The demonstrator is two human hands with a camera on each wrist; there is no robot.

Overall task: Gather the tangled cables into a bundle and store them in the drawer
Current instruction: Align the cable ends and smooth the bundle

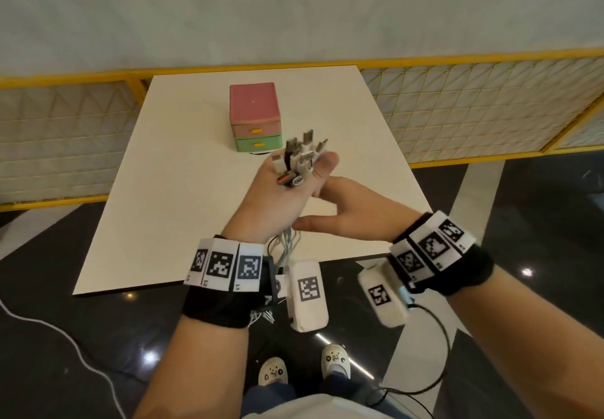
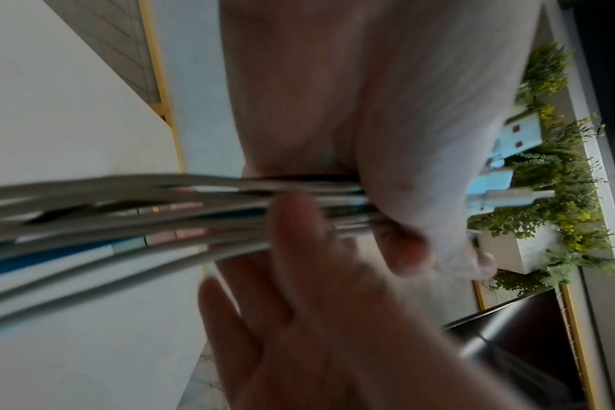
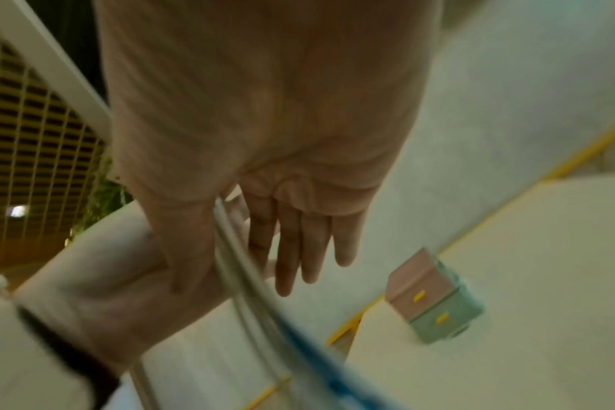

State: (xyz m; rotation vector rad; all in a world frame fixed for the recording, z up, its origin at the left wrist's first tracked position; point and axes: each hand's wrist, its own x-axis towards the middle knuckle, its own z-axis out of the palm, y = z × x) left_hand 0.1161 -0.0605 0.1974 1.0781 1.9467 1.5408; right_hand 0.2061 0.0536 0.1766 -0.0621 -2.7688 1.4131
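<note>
My left hand (image 1: 304,173) grips a bundle of cables (image 1: 299,154) above the white table (image 1: 163,190), with several plugs sticking up out of the fist. The loose cable lengths (image 1: 285,248) hang down past the left wrist. My right hand (image 1: 327,206) lies against the left hand with its fingers (image 3: 299,249) straight and thumb out. The cables (image 3: 242,277) run between its thumb and fingers. In the left wrist view the cables (image 2: 123,210) stretch from the left into the fist. A small drawer unit (image 1: 255,118), pink over green, stands at the table's far middle with both drawers closed.
A yellow-framed mesh fence (image 1: 490,108) runs behind and beside the table. A white cord (image 1: 65,337) lies on the dark floor at the left, and a black cord (image 1: 441,337) hangs from my right wrist. The table's near edge (image 1: 196,283) is just below my wrists.
</note>
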